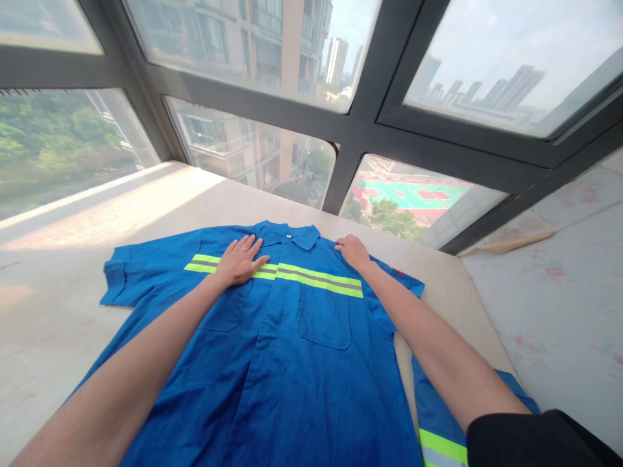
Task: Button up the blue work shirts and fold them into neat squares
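Note:
A blue short-sleeved work shirt (292, 350) with a yellow and grey reflective band across the chest lies spread face up on a pale stone sill (63, 305). My left hand (239, 261) rests flat on the shirt's left chest over the band, fingers stretched out, a ring on one finger. My right hand (353, 251) is at the shirt's right shoulder near the collar (287, 235), its fingers curled down onto the fabric; whether they pinch the cloth is not clear.
A second blue garment with a reflective band (438, 434) lies at the lower right, partly under my right arm. Dark-framed windows (350, 130) rise right behind the sill. A pale floral cloth surface (559, 292) lies to the right.

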Demonstrator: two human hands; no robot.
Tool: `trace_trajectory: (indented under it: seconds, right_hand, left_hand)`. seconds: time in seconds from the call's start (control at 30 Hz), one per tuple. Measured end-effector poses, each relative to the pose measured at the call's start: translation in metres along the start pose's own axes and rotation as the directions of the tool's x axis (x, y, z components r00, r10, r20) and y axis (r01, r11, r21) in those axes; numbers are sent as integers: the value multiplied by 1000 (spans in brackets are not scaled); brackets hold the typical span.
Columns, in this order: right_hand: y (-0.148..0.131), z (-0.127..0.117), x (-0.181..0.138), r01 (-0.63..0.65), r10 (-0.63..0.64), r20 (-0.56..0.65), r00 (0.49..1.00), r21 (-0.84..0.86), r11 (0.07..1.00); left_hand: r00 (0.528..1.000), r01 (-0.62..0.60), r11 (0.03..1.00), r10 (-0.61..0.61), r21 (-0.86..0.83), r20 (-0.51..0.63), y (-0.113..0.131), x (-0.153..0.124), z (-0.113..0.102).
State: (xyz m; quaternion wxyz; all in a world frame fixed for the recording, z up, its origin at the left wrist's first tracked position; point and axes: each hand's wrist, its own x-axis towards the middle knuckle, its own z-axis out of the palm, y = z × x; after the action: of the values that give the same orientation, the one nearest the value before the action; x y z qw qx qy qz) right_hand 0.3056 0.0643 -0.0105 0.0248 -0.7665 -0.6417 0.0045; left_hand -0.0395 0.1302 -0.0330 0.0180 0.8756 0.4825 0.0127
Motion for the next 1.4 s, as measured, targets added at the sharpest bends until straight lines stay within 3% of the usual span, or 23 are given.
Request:
trace_trajectory:
  seconds: [0.4,0.53,0.67,0.77,0.9,1.2,1.4]
  right_hand:
    - [24,-5,12,-100,101,16,995,-26,995]
    - [32,-12,7,-130,129,-38,991,-34,991]
    - [14,-12,4,72,-66,-144,987,36,997]
    - [-8,-5,9,191,-182,-99,978,97,977]
    - [-24,4,13,103,-101,-24,995,93,990]
    - [-19,4,7,67,-66,-48,997,18,998]
    - [-9,1,8,24,-24,-35,999,-1,1000]
  left_hand:
    - [1000,20,1000,-20,21,-10,-4,-4,0]
    - [999,35,999,-34,24,-30,-1,-5,1]
    - [998,37,999,-36,19,-46,-1,-4,3]
    - [998,40,999,-39,15,-56,-1,-5,3]
    - [996,38,999,-37,8,-78,-1,-8,1]
    - [980,52,997,-61,-56,-188,-2,-10,4]
    - [982,127,990,-134,-58,-133,-1,-10,3]
